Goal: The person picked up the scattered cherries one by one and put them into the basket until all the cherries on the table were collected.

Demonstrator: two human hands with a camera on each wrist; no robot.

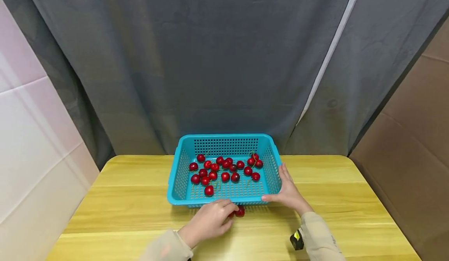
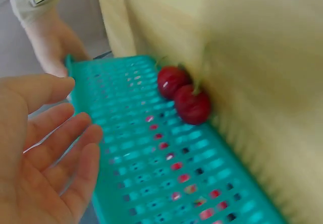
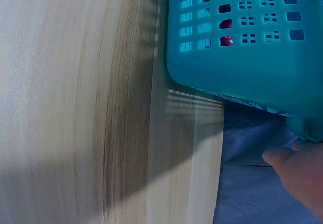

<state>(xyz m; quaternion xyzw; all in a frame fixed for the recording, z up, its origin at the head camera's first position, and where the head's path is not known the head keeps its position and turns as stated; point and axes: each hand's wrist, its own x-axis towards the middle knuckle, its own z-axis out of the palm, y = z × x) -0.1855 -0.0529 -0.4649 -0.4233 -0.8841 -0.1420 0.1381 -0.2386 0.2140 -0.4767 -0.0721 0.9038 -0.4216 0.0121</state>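
A blue plastic basket (image 1: 189, 203) with perforated walls stands on the table, many red cherries (image 1: 225, 176) spread over its floor. My right hand (image 1: 285, 192) holds its near right corner, thumb at the front rim and fingers along the right side. Just in front of the basket lie two loose cherries (image 1: 240, 211), stems attached. My left hand (image 1: 212, 219) is over the table beside them, partly covering one in the head view. In the left wrist view the left hand's fingers (image 2: 81, 173) are loosely bent with nothing between them, and both cherries (image 2: 193, 104) appear against the basket wall.
The wooden table (image 1: 126, 190) extends left and right of the basket. A grey curtain (image 1: 224, 58) hangs close behind its back edge. Pale panels (image 1: 38, 136) stand at the left and a brown panel (image 1: 414, 155) at the right.
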